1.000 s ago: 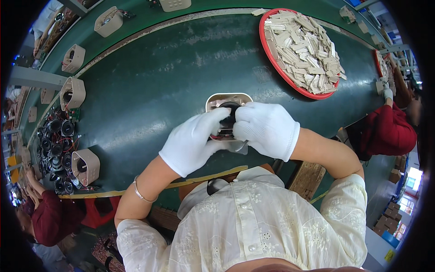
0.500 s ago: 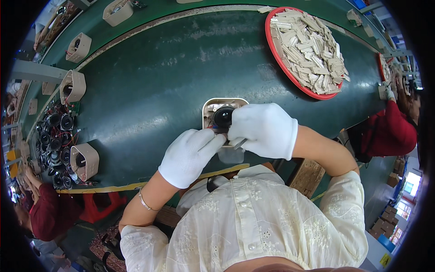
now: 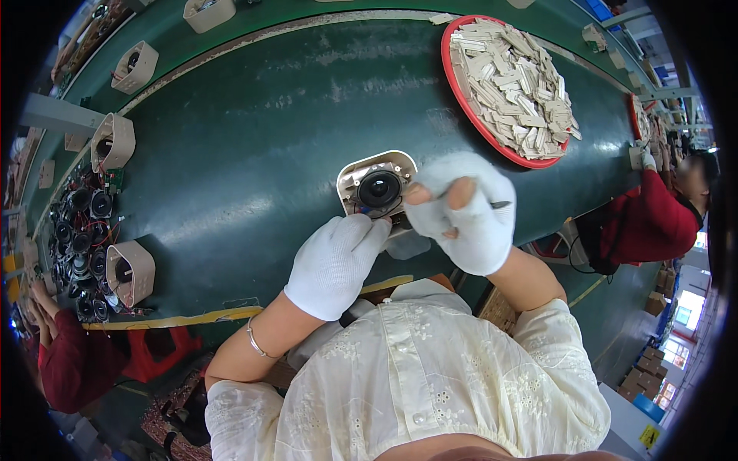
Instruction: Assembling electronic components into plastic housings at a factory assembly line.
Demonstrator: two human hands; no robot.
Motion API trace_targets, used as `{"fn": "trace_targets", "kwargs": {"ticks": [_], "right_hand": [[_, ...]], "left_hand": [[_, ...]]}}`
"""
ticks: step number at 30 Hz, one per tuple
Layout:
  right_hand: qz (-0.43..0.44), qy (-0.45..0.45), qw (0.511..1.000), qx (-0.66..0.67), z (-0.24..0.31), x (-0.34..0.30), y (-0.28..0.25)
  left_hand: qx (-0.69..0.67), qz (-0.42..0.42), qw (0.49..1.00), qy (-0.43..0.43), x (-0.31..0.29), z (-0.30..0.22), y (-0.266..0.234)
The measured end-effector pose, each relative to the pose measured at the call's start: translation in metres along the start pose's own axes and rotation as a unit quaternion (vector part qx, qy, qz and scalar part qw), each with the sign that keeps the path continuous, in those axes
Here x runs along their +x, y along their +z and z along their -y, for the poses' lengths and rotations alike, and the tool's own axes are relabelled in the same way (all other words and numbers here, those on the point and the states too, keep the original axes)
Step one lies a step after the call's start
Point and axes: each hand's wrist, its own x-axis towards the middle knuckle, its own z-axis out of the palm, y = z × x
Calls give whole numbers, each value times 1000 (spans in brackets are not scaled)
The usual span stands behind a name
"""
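Observation:
A cream plastic speaker housing (image 3: pixel 350 170) lies open side up on the green bench in front of me. A round black speaker (image 3: pixel 380 188) sits inside it, with thin wires near its lower edge. My white-gloved left hand (image 3: pixel 338 257) grips the housing's near edge with closed fingers, which hide part of that edge. Just right of the housing, my right hand (image 3: pixel 465 207) is raised with bare fingertips showing from its glove. Its fingers are curled round a slim tool, whose dark pointed end (image 3: pixel 500 204) sticks out; the rest is hidden.
A red round tray (image 3: pixel 455 73) heaped with cream plastic strips (image 3: pixel 515 88) stands at the far right. Loose speakers (image 3: pixel 81 242) are piled at the left beside another housing (image 3: pixel 132 273). Co-workers in red sit at both sides, including a red sleeve (image 3: pixel 649 207) at right.
My right hand has lifted off the housing and turned, moving right, so the speaker shows fully. My left hand stays at the near edge. The view has shifted slightly.

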Motion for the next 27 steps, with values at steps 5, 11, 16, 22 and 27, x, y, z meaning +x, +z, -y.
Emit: {"fn": "trace_targets", "kwargs": {"ticks": [5,11,16,22,27], "right_hand": [[-10,-16,998,-55,-23,2,-4],[-36,-42,996,-74,-27,-1,-6],[-17,-63,991,-117,-24,-3,-7],[10,-88,986,-141,-23,-3,-9],[19,-69,988,-136,-22,-5,-18]], "left_hand": [[15,-6,1000,27,0,4,1],[-38,-75,996,-17,-3,5,-2],[-34,33,999,-4,10,15,-21],[-43,109,992,40,23,30,-33],[33,43,999,-3,15,13,-30]]}}
